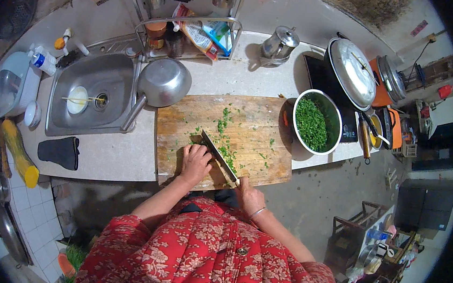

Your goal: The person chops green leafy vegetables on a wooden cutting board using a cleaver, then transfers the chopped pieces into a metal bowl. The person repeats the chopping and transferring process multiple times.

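My right hand (pixel 251 199) grips the handle of a kitchen knife (pixel 218 153). Its blade rests slantwise across the wooden cutting board (pixel 264 120), edge hidden. On the board, my left hand (pixel 197 162) is pressed down with bent fingers just left of the blade. Whether greens are under those fingers is hidden. Chopped greens (pixel 228 156) lie in a heap along the blade's right side, and another strip (pixel 223 121) of bits is farther up. To the right, a white-rimmed metal pot (pixel 312 122) holds plenty of finely chopped greens (pixel 310 126).
An upturned saucepan (pixel 165 81) touches the board's upper left side. Beyond it is a steel sink (pixel 61 117) with a bowl (pixel 76 102) and chopsticks. A folded dark cloth (pixel 59 152) lies near the counter's front. A metal kettle (pixel 280 45) and a lidded wok (pixel 351 73) stand behind.
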The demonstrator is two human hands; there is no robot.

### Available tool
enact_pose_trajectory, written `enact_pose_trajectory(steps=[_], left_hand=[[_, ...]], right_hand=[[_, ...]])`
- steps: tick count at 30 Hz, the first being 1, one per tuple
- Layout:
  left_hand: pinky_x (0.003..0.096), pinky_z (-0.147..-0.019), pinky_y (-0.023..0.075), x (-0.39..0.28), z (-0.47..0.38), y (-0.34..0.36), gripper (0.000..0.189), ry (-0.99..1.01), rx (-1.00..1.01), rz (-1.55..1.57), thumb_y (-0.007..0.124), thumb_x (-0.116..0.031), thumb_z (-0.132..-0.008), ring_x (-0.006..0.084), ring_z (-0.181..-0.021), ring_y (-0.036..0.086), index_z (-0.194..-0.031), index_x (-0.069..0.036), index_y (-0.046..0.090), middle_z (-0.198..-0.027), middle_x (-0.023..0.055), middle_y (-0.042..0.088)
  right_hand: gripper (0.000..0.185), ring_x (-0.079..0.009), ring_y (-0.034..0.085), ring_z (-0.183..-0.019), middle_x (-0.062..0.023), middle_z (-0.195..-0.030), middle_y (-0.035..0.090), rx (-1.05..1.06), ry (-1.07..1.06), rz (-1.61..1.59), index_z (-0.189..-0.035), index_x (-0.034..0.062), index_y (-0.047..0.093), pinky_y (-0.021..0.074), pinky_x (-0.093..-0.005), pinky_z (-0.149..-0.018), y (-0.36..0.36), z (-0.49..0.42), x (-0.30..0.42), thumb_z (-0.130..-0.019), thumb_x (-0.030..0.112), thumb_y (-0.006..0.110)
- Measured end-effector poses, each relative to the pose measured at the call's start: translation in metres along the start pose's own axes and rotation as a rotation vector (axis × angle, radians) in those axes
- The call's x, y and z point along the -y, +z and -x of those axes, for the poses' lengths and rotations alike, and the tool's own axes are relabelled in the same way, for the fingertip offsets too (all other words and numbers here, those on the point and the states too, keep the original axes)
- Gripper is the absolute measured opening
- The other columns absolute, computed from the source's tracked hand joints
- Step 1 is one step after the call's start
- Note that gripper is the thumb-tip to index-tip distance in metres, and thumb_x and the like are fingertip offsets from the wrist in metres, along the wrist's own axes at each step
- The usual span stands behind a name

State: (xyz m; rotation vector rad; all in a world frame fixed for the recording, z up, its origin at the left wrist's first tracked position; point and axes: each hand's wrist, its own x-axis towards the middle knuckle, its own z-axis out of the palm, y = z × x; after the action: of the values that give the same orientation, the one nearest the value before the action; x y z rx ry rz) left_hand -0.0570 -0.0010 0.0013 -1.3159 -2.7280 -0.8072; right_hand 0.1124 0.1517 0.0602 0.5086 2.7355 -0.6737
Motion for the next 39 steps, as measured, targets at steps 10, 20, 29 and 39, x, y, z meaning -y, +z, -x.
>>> enact_pose_trajectory(steps=[10, 20, 29, 39], left_hand=[[0.0428, -0.092, 0.0365, 0.004, 0.002, -0.005, 0.014, -0.007, 0.008, 0.040, 0.071, -0.016, -0.068, 0.0247, -0.098, 0.051, -0.078, -0.009, 0.065, -0.089, 0.0062, 0.057], [0.0381, -0.081, 0.0478, 0.041, 0.026, -0.020, 0.025, -0.248, -0.159, 0.382, 0.071, -0.009, -0.072, 0.0304, -0.093, 0.057, -0.094, -0.004, 0.061, -0.098, 0.0116, 0.058], [0.0421, -0.073, 0.0468, 0.028, 0.019, -0.002, 0.019, -0.184, -0.092, 0.262, 0.067, -0.004, -0.068, 0.0331, -0.084, 0.054, -0.082, -0.004, 0.056, -0.084, 0.0127, 0.051], [0.0424, -0.070, 0.0477, 0.035, 0.019, -0.002, 0.010, -0.060, -0.167, 0.355, 0.066, -0.004, -0.071, 0.0340, -0.077, 0.055, -0.077, -0.002, 0.057, -0.079, 0.0131, 0.053]], right_hand=[[0.022, -0.0403, 0.062, -0.067, -0.0201, -0.074, 0.063, -0.036, -0.043, -0.007, -0.102, 0.0062, 0.039, 0.0475, -0.0511, -0.055, 0.021, -0.033, 0.012, -0.093, 0.024, 0.048], [0.024, -0.0424, 0.059, -0.064, -0.0225, -0.069, 0.059, -0.093, -0.081, -0.127, -0.103, 0.0052, 0.041, 0.0456, -0.0513, -0.054, -0.016, -0.016, 0.007, -0.089, 0.019, 0.055], [0.018, -0.0372, 0.064, -0.067, -0.0195, -0.079, 0.063, 0.074, -0.154, 0.151, -0.103, 0.0077, 0.039, 0.0490, -0.0471, -0.055, -0.004, -0.018, 0.014, -0.092, 0.020, 0.047], [0.021, -0.0401, 0.062, -0.066, -0.0210, -0.074, 0.062, -0.055, -0.088, -0.049, -0.102, 0.0070, 0.040, 0.0484, -0.0503, -0.055, 0.017, -0.028, 0.015, -0.092, 0.022, 0.049]])
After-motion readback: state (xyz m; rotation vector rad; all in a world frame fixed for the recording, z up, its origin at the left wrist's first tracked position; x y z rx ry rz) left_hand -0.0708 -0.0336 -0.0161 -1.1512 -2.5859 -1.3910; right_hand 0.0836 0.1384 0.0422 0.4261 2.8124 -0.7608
